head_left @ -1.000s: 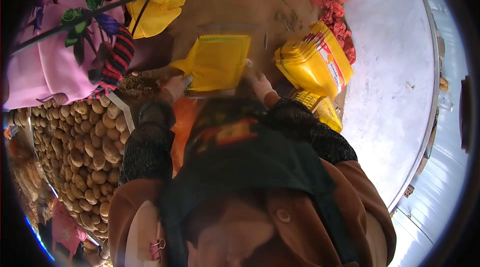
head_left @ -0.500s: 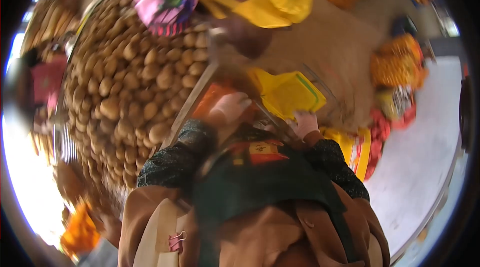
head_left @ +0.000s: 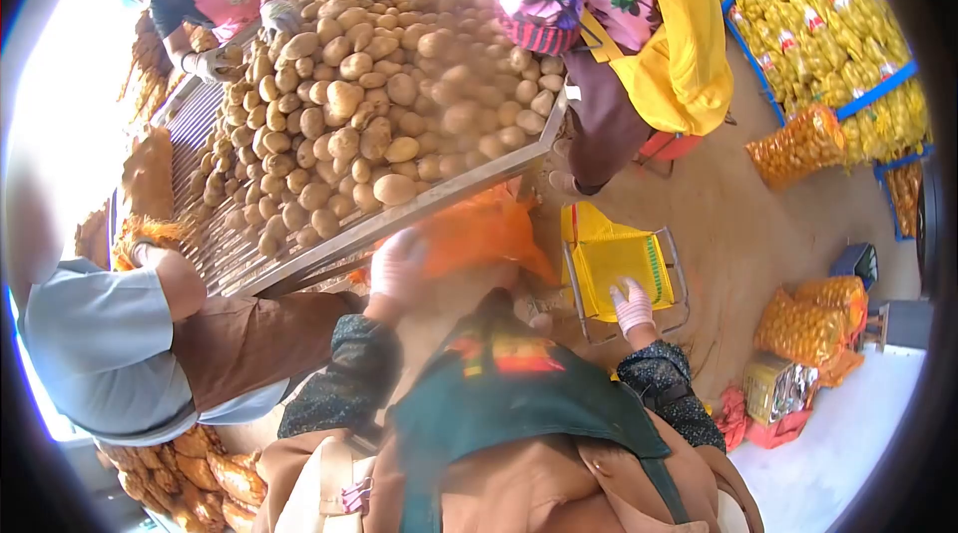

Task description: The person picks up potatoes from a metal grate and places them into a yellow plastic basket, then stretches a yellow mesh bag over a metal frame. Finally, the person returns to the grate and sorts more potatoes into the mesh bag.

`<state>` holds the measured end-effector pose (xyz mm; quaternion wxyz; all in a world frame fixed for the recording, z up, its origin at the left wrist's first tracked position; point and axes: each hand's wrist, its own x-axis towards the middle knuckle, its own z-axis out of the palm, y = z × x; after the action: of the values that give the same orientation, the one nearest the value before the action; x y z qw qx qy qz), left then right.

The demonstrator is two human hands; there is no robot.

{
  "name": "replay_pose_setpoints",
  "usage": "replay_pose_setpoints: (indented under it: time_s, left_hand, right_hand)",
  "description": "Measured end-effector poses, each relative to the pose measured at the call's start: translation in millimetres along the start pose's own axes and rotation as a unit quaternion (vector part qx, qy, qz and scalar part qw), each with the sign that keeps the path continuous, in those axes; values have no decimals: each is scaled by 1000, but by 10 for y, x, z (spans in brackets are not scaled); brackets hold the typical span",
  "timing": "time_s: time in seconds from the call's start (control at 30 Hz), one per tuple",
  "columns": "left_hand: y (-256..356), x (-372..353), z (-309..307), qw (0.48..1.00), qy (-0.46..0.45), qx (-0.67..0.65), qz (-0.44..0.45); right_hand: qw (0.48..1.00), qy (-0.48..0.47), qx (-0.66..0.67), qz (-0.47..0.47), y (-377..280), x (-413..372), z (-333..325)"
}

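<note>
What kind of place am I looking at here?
Probably a potato sorting and packing shed: potatoes heaped on a slatted metal table, workers around it, and filled net bags stacked nearby.

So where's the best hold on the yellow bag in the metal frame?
Probably its near edge, with the right hand coming from the wearer's side: the yellow bag is spread out, that edge faces the wearer, and the metal frame flanks both sides.

The floor (head_left: 738, 224) is brown. Bright white light (head_left: 75, 84) shines at ten o'clock. Blue rails (head_left: 878, 89) stand at two o'clock. A pale patch (head_left: 848, 438) lies at four o'clock.
</note>
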<state>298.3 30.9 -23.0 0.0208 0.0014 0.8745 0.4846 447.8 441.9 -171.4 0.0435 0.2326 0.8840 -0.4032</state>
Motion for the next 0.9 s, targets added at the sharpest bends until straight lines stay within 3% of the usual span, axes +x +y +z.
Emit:
replay_pose_setpoints:
  time_s: [0.1, 0.13, 0.17, 0.23, 0.3, 0.37, 0.43, 0.5, 0.57, 0.63, 0.7, 0.77, 0.9]
  left_hand:
    - [-139, 75, -223, 994, 99, 18, 38]
    - [-190, 143, -233, 986, 140, -85, -10]
    - [5, 205, -315, 985, 159, -56, -36]
    - [-338, 490, -481, 990, 140, -26, -16]
    - [-295, 758, -628, 957, 216, 186, 57]
    - [-705, 1090, -727, 954, 261, 141, 52]
    - [-645, 1298, -864, 942, 270, 201, 9]
    - [-318, 1389, -1010, 941, 233, 241, 52]
    - [-256, 1559, -1102, 932, 170, 299, 111]
    - [-331, 1756, -1100, 926, 143, 295, 187]
    - [-267, 1874, -1159, 942, 48, 296, 152]
    - [-456, 1892, -1172, 958, 120, 190, 179]
    - [-519, 1837, -1328, 941, 204, 185, 198]
  right_hand:
    - [993, -1, 116, 37, -108, 2, 84]
    - [985, -8, 162, 58, -162, 14, 111]
    - [986, -22, 161, 40, -239, 25, 120]
    - [986, -53, 155, 8, -440, 44, 114]
    - [982, -93, 160, 38, -745, 133, 114]
    - [975, -126, 173, 53, -1136, 244, 145]
    - [968, -150, 195, 48, -1692, 434, 215]
    - [963, -185, 191, -44, -2343, 639, 344]
    - [968, -179, 54, -166, -3135, 831, 495]
    - [941, -188, 70, -273, -3699, 1044, 783]
    - [919, -166, -3, -357, -4076, 1303, 1211]
    - [932, -177, -18, -315, -4565, 1405, 1467]
    - [954, -177, -27, -239, -4839, 1679, 2013]
